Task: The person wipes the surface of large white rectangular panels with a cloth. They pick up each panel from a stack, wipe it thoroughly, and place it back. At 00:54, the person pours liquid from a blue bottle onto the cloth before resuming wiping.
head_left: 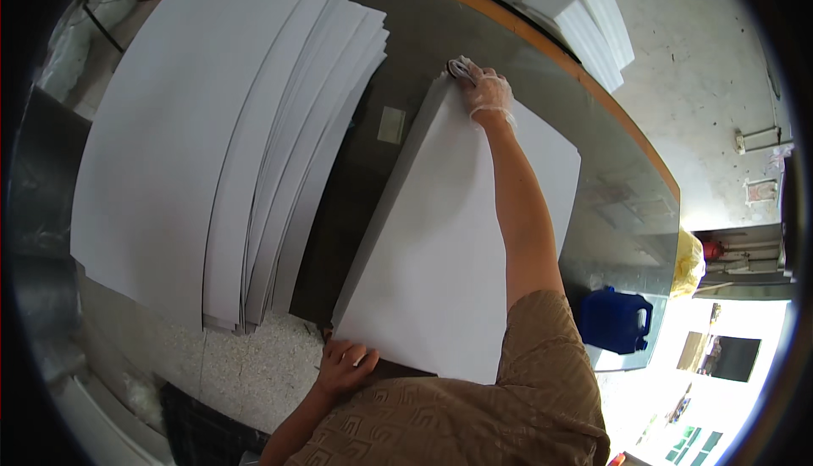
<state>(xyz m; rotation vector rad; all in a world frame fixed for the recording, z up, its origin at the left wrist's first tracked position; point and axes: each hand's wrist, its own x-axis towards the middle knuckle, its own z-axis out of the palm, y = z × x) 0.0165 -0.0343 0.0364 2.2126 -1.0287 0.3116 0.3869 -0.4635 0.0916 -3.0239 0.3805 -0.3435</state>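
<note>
My right hand (489, 93), in a thin clear plastic glove, reaches to the far left corner of a stack of large white sheets (423, 237). Its fingers are closed on a small dark-and-white wad (459, 68), perhaps cloth, whose exact kind I cannot make out. At the stack's near left corner, my bare left hand (345, 366) curls its fingers on the edge; the thumb is hidden. My right forearm crosses above the top sheet. Left of this stack lies a second pile of white sheets (169, 127), fanned out in uneven layers.
The dark tabletop (618, 186) has an orange-brown far edge. A small pale rectangle (391, 125) lies between the piles. A blue jug (614, 320) stands at the right, near a yellow bag (688, 264). White slabs (584, 17) lie beyond the far edge.
</note>
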